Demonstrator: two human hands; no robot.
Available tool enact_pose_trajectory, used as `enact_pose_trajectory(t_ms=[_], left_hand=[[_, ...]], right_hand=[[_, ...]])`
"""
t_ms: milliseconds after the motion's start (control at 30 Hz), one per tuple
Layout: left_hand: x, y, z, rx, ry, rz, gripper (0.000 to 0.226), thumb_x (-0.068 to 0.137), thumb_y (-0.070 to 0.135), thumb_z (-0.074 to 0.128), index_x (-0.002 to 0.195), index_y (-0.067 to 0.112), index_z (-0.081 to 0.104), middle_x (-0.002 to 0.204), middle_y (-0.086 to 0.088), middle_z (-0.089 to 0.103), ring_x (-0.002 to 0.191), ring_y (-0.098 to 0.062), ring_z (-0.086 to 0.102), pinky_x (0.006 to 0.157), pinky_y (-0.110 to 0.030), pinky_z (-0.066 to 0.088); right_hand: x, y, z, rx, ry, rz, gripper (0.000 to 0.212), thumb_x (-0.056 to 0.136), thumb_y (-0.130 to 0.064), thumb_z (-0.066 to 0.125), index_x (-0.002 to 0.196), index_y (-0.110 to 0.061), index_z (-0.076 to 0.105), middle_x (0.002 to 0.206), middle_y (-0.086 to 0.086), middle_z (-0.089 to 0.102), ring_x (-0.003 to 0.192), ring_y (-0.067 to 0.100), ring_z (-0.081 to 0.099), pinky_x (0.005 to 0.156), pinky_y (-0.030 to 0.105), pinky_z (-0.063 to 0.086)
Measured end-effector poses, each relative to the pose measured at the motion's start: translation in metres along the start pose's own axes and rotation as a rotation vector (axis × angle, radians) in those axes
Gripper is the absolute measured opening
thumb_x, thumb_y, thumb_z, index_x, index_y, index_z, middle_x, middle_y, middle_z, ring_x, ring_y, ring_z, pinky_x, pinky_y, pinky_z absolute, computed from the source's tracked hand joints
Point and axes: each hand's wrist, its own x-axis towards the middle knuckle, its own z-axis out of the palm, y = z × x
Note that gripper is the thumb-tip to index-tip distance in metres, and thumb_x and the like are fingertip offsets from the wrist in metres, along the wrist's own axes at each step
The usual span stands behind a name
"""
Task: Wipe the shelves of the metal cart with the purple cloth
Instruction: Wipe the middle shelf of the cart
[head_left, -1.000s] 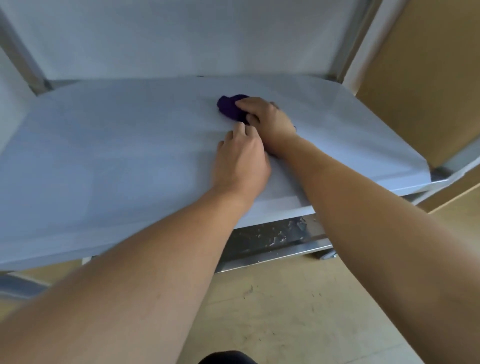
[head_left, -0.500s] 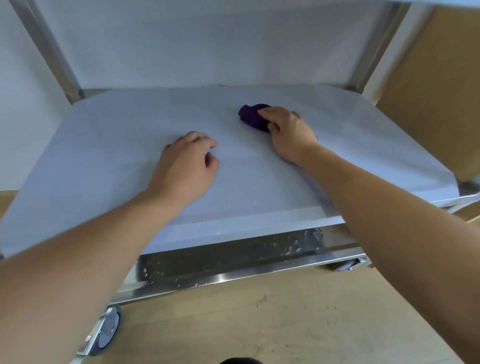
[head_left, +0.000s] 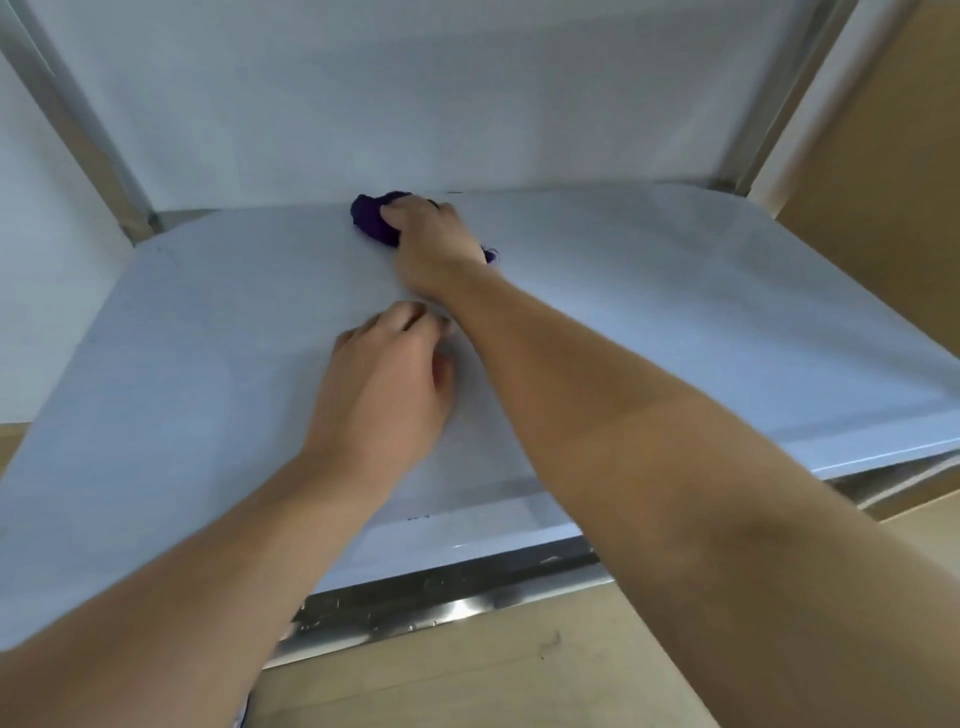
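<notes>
My right grip (head_left: 436, 244) curls over the bunched purple cloth (head_left: 371, 221), likely soft and light, at the back edge of the pale metal shelf (head_left: 675, 312); left grip (head_left: 384, 384) rests empty, loosely curled.

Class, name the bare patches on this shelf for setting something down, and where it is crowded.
The shelf is bare left of the left hand out to its left edge, and right of the right forearm out to its right edge. Crowded: the middle, where the right hand grips the purple cloth near the back.

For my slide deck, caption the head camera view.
Right hand holds a purple cloth at the back of the cart shelf; left hand rests on the shelf.
</notes>
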Motion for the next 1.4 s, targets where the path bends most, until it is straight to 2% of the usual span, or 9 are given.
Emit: enact_pose_trajectory(t_ms=[100,233,367,500,667,767,933,1200,1400], left_hand=[[0.002,0.0,0.001,-0.013,0.002,0.003,0.033,0.084,0.012,0.046,0.11,0.016,0.066,0.116,-0.001,0.063,0.1,-0.028,0.062,0.091,-0.041,0.049],[0.003,-0.004,0.005,-0.014,0.012,-0.007,0.033,0.086,0.011,0.048,0.114,0.014,0.066,0.12,0.0,0.063,0.104,-0.025,0.061,0.095,-0.038,0.046],[0.004,-0.004,0.007,-0.009,0.006,0.011,0.034,0.085,0.01,0.049,0.114,0.013,0.066,0.118,-0.003,0.063,0.104,-0.027,0.061,0.093,-0.039,0.047],[0.004,-0.008,0.007,0.006,0.007,0.022,0.032,0.083,0.011,0.048,0.108,0.014,0.067,0.115,-0.003,0.064,0.102,-0.028,0.061,0.091,-0.04,0.048],[0.005,-0.008,0.007,-0.012,0.011,0.026,0.032,0.083,0.015,0.044,0.106,0.016,0.067,0.112,0.0,0.063,0.099,-0.027,0.061,0.09,-0.042,0.047],[0.008,-0.012,0.008,-0.019,0.038,0.04,0.04,0.079,0.019,0.038,0.106,0.015,0.067,0.112,-0.002,0.064,0.099,-0.028,0.062,0.089,-0.042,0.049],[0.01,-0.012,0.007,-0.035,0.029,0.042,0.041,0.08,0.019,0.038,0.108,0.014,0.067,0.112,-0.006,0.065,0.1,-0.03,0.062,0.088,-0.042,0.049],[0.008,-0.01,0.001,-0.049,-0.013,0.026,0.033,0.087,0.013,0.045,0.113,0.013,0.064,0.117,-0.008,0.063,0.104,-0.032,0.059,0.092,-0.042,0.047],[0.007,-0.006,0.004,-0.054,-0.004,0.022,0.035,0.087,0.012,0.044,0.116,0.011,0.064,0.12,-0.009,0.062,0.108,-0.032,0.059,0.093,-0.041,0.045]], right_hand=[[-0.001,0.036,-0.022,0.012,-0.006,-0.037,0.046,0.09,-0.031,0.041,0.136,-0.029,0.05,0.143,0.001,0.048,0.131,0.025,0.044,0.11,0.035,0.036],[-0.016,0.149,-0.084,-0.138,0.251,0.324,0.043,0.093,-0.044,0.045,0.133,-0.029,0.051,0.138,0.012,0.052,0.125,0.033,0.05,0.108,0.037,0.038],[-0.012,0.176,-0.101,-0.077,0.306,0.575,0.04,0.091,-0.017,0.041,0.129,-0.018,0.052,0.131,0.019,0.052,0.118,0.04,0.051,0.102,0.043,0.043],[0.007,0.068,-0.046,0.053,0.226,0.313,0.034,0.096,-0.028,0.046,0.126,-0.018,0.058,0.134,0.012,0.057,0.122,0.029,0.053,0.106,0.047,0.039],[0.009,0.018,-0.009,0.094,-0.017,-0.041,0.047,0.092,-0.013,0.046,0.138,-0.024,0.05,0.145,0.002,0.047,0.133,0.021,0.044,0.109,0.023,0.03],[-0.008,0.077,-0.045,0.07,0.1,0.089,0.043,0.093,-0.015,0.05,0.135,-0.024,0.053,0.141,0.002,0.051,0.13,0.02,0.047,0.103,0.017,0.03],[-0.046,0.137,-0.088,-0.059,0.176,0.37,0.047,0.096,-0.017,0.043,0.142,-0.024,0.043,0.15,0.007,0.04,0.135,0.029,0.039,0.111,0.028,0.028],[-0.134,0.05,-0.043,-0.081,0.064,-0.114,0.048,0.091,-0.004,0.042,0.138,-0.013,0.049,0.148,0.005,0.043,0.136,0.025,0.039,0.112,0.025,0.022],[-0.215,0.116,-0.101,-0.19,0.264,0.34,0.05,0.089,-0.001,0.04,0.137,-0.014,0.05,0.146,0.006,0.045,0.127,0.036,0.043,0.105,0.04,0.036]])
